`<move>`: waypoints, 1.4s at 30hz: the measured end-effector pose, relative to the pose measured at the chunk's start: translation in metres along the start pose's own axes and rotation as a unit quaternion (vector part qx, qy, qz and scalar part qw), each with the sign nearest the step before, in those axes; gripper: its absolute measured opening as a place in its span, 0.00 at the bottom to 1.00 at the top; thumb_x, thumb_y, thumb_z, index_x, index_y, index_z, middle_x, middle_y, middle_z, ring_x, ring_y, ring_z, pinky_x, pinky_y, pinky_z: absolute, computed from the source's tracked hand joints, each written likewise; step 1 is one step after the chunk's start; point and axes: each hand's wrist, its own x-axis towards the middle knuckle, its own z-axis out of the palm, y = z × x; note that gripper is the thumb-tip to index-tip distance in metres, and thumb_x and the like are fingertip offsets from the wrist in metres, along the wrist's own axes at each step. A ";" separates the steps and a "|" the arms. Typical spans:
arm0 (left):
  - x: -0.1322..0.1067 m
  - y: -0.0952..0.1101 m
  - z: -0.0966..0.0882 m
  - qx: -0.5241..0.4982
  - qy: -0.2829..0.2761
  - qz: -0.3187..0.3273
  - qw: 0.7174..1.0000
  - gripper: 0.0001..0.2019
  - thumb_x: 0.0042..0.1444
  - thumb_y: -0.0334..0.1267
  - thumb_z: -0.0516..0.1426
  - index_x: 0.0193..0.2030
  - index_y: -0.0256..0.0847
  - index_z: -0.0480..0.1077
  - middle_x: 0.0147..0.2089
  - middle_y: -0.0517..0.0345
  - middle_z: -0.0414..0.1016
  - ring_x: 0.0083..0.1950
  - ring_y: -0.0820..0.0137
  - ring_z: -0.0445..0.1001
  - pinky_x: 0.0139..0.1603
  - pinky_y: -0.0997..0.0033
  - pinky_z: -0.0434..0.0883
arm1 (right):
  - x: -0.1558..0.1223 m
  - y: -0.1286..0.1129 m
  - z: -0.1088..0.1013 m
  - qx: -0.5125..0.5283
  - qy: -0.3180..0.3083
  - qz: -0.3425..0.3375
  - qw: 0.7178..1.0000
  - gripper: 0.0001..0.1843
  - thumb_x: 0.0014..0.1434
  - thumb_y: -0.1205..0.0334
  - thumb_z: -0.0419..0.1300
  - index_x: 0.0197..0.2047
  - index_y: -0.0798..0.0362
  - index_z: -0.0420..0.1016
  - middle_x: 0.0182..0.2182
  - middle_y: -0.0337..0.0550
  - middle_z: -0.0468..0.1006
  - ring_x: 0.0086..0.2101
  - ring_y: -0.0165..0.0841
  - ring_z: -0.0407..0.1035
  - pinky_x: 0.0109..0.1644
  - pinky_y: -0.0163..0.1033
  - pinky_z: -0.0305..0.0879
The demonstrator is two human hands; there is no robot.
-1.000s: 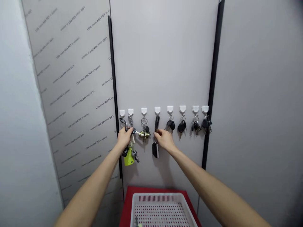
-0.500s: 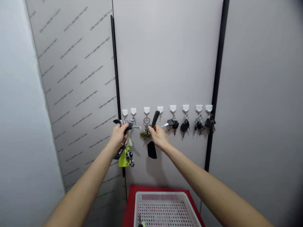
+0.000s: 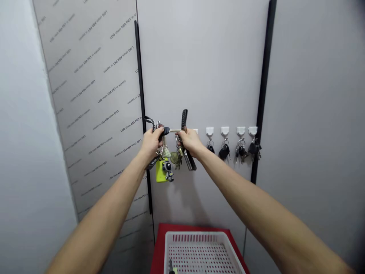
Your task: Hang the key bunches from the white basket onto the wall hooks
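My left hand (image 3: 150, 144) is closed round a bunch of keys with a black strap, a yellow-green tag (image 3: 160, 172) and a small figure charm hanging below it. My right hand (image 3: 190, 141) is closed on a black key fob (image 3: 189, 160) with a braided black strap (image 3: 184, 118) sticking up above the fist. Both hands are raised in front of the left end of a row of white wall hooks (image 3: 224, 131) and hide the hooks there. A brass-coloured key bunch (image 3: 176, 158) dangles between the hands; which hand carries it I cannot tell.
Four white hooks to the right each carry black car keys (image 3: 224, 151). Black vertical strips (image 3: 264, 91) edge the grey wall panel. Below stands a white perforated basket (image 3: 203, 239) on a red surface (image 3: 159, 243), with a small item in it.
Both hands have lifted their key bunches up off the hooks and drawn closer together. The black fob and the yellow-green tag now hang higher.
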 end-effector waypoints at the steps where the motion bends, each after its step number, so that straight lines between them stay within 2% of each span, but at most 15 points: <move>1: -0.001 0.000 -0.002 0.002 -0.003 -0.007 1.000 0.06 0.39 0.37 0.51 0.25 0.37 0.58 0.11 0.71 0.54 0.09 0.85 0.49 0.09 0.84 0.49 | -0.002 -0.005 -0.001 -0.001 -0.023 -0.004 1.000 0.05 0.43 0.65 0.46 0.20 0.55 0.58 0.11 0.31 0.56 0.11 0.21 0.54 0.14 0.26 0.48; 5: -0.027 -0.029 -0.008 0.033 -0.039 -0.070 0.996 0.09 0.40 0.41 0.51 0.25 0.37 0.58 0.10 0.71 0.52 0.09 0.82 0.50 0.09 0.83 0.50 | -0.035 0.006 -0.008 -0.019 -0.160 -0.007 0.987 0.07 0.43 0.64 0.47 0.17 0.55 0.54 0.10 0.30 0.54 0.11 0.20 0.50 0.13 0.25 0.46; 9: -0.080 -0.091 -0.009 0.086 -0.067 -0.159 0.981 0.11 0.40 0.42 0.50 0.29 0.36 0.60 0.11 0.70 0.54 0.10 0.82 0.51 0.10 0.83 0.50 | -0.094 0.065 -0.020 -0.065 -0.266 0.082 0.958 0.06 0.43 0.66 0.47 0.18 0.56 0.54 0.11 0.31 0.54 0.12 0.19 0.49 0.14 0.25 0.46; 12: -0.123 -0.138 -0.006 0.130 -0.084 -0.232 0.960 0.11 0.41 0.40 0.48 0.29 0.34 0.61 0.12 0.68 0.56 0.11 0.81 0.52 0.11 0.82 0.51 | -0.137 0.117 -0.031 -0.078 -0.298 0.119 0.944 0.06 0.43 0.68 0.46 0.17 0.57 0.56 0.13 0.32 0.54 0.15 0.19 0.48 0.17 0.25 0.47; 15: -0.157 -0.171 -0.002 0.155 -0.101 -0.267 0.946 0.12 0.42 0.38 0.46 0.31 0.33 0.62 0.19 0.62 0.63 0.18 0.78 0.60 0.17 0.79 0.58 | -0.169 0.152 -0.043 -0.106 -0.325 0.120 0.932 0.06 0.42 0.70 0.46 0.19 0.59 0.61 0.16 0.33 0.57 0.18 0.20 0.49 0.20 0.25 0.49; 18: -0.174 -0.185 -0.001 0.226 -0.158 -0.258 0.926 0.11 0.40 0.35 0.47 0.31 0.33 0.64 0.29 0.57 0.68 0.31 0.72 0.65 0.31 0.76 0.62 | -0.186 0.168 -0.054 -0.164 -0.333 0.147 0.917 0.08 0.41 0.70 0.46 0.22 0.60 0.65 0.16 0.33 0.59 0.19 0.21 0.51 0.20 0.25 0.48; 21: -0.180 -0.189 -0.003 0.330 -0.241 -0.254 0.876 0.12 0.37 0.31 0.48 0.32 0.34 0.64 0.33 0.57 0.68 0.35 0.70 0.64 0.36 0.75 0.60 | -0.192 0.172 -0.064 -0.238 -0.308 0.181 0.903 0.09 0.38 0.69 0.50 0.25 0.59 0.68 0.17 0.34 0.63 0.20 0.22 0.54 0.20 0.26 0.48; 24: -0.175 -0.188 -0.005 0.403 -0.303 -0.253 0.825 0.13 0.36 0.30 0.49 0.33 0.34 0.64 0.31 0.56 0.69 0.33 0.70 0.65 0.33 0.74 0.61 | -0.186 0.169 -0.076 -0.251 -0.332 0.192 0.889 0.13 0.33 0.69 0.55 0.28 0.58 0.69 0.21 0.37 0.68 0.22 0.25 0.58 0.22 0.27 0.52; 26: -0.162 -0.182 -0.002 0.411 -0.316 -0.236 0.822 0.15 0.36 0.31 0.50 0.35 0.33 0.64 0.33 0.54 0.68 0.33 0.69 0.65 0.33 0.73 0.61 | -0.172 0.160 -0.086 -0.225 -0.331 0.172 0.900 0.16 0.33 0.68 0.56 0.31 0.58 0.69 0.25 0.39 0.71 0.25 0.27 0.61 0.26 0.29 0.56; 28: -0.140 -0.169 0.006 0.396 -0.300 -0.207 0.843 0.17 0.37 0.32 0.50 0.39 0.31 0.62 0.36 0.51 0.67 0.35 0.69 0.64 0.36 0.72 0.61 | -0.149 0.141 -0.099 -0.210 -0.246 0.126 0.938 0.16 0.37 0.66 0.54 0.34 0.58 0.68 0.29 0.43 0.71 0.29 0.28 0.63 0.33 0.31 0.58; 30: -0.110 -0.148 0.020 0.376 -0.257 -0.168 0.874 0.18 0.39 0.33 0.50 0.40 0.30 0.61 0.38 0.48 0.66 0.36 0.70 0.64 0.38 0.72 0.61 | -0.120 0.116 -0.113 -0.208 -0.089 0.068 0.972 0.16 0.42 0.65 0.50 0.37 0.57 0.66 0.33 0.45 0.70 0.32 0.29 0.62 0.37 0.33 0.58; 32: -0.079 -0.125 0.040 0.340 -0.200 -0.114 0.912 0.18 0.39 0.33 0.50 0.40 0.30 0.60 0.39 0.48 0.65 0.37 0.71 0.64 0.39 0.73 0.60 | -0.091 0.091 -0.125 -0.220 0.069 0.015 0.973 0.17 0.43 0.62 0.50 0.39 0.56 0.64 0.36 0.46 0.68 0.34 0.29 0.62 0.38 0.35 0.57; 34: -0.052 -0.107 0.065 0.303 -0.130 -0.081 0.941 0.20 0.40 0.35 0.50 0.42 0.31 0.59 0.40 0.47 0.65 0.37 0.71 0.64 0.37 0.74 0.61 | -0.068 0.074 -0.132 -0.242 0.167 -0.017 0.956 0.20 0.43 0.59 0.51 0.41 0.56 0.62 0.37 0.47 0.67 0.34 0.30 0.62 0.38 0.36 0.58; 38: -0.023 -0.099 0.110 0.278 -0.079 -0.055 0.956 0.21 0.38 0.35 0.53 0.42 0.32 0.59 0.37 0.49 0.67 0.35 0.71 0.66 0.34 0.74 0.62 | -0.042 0.071 -0.131 -0.301 0.180 -0.009 0.936 0.22 0.41 0.58 0.52 0.41 0.57 0.62 0.30 0.46 0.70 0.30 0.31 0.64 0.35 0.36 0.58; 42: -0.012 -0.107 0.129 0.288 -0.059 -0.041 0.955 0.12 0.38 0.35 0.52 0.32 0.34 0.64 0.28 0.53 0.69 0.29 0.72 0.66 0.29 0.75 0.62 | -0.035 0.076 -0.135 -0.322 0.199 -0.003 0.926 0.14 0.44 0.58 0.47 0.30 0.57 0.67 0.22 0.43 0.70 0.25 0.30 0.63 0.29 0.33 0.57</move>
